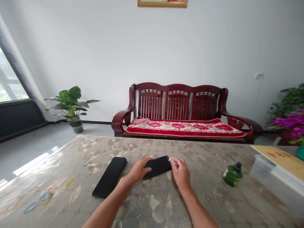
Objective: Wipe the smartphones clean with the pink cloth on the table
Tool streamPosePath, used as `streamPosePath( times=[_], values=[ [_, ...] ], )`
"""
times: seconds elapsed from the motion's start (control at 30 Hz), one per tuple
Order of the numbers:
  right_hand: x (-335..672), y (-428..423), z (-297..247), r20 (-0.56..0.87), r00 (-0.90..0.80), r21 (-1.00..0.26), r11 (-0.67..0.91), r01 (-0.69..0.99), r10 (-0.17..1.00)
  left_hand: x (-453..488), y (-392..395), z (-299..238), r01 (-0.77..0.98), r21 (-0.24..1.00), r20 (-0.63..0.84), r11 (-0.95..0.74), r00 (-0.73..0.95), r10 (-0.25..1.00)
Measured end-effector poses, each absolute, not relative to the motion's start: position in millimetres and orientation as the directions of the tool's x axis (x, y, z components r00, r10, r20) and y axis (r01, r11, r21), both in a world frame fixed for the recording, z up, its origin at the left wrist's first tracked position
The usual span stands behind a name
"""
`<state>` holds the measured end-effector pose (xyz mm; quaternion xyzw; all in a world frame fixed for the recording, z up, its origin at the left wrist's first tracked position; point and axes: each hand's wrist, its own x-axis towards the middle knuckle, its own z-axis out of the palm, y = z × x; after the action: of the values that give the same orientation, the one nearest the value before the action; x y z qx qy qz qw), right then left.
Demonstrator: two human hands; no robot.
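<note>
A black smartphone [158, 166] is tilted slightly over the patterned tablecloth, its dark face toward me. My left hand [139, 169] grips its left end, thumb on the face and fingers along the far edge. At its right end, my right hand [181, 173] pinches a small pinkish-white piece [173, 161], which touches or nearly touches the phone's upper right corner. Whether that piece is cloth or tissue I cannot make out. A larger black device with a glossy face [110, 177] lies flat on the cloth, left of my left hand.
Several coloured bands [44, 198] lie at the table's left. To the right stand a green bottle with a black top [232, 174] and a clear plastic box [273, 172] with a tan board [282, 158] on it. Beyond the table are a wooden bench [178, 101] and a potted plant [76, 126].
</note>
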<state>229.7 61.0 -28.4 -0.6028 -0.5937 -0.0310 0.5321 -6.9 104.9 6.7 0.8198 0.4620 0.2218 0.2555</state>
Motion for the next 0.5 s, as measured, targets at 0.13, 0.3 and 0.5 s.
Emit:
streamPosePath(
  times=[0.13,0.3,0.5],
  values=[
    [222.5,58.6,-29.4,0.68,0.157,-0.499,0.294,0.815,0.716,-6.3,113.7,0.5,0.637,0.595,0.125,-0.49,0.528,0.84],
    [217.7,53.0,-26.3,0.689,0.017,-0.352,0.313,0.882,0.725,-2.6,112.9,-13.5,0.667,0.562,0.136,-0.489,0.508,0.85],
    [216.9,47.7,-23.8,0.681,-0.046,-0.308,0.342,0.888,0.731,-2.0,103.1,-14.8,0.671,0.557,0.124,-0.488,0.514,0.849]
  ],
)
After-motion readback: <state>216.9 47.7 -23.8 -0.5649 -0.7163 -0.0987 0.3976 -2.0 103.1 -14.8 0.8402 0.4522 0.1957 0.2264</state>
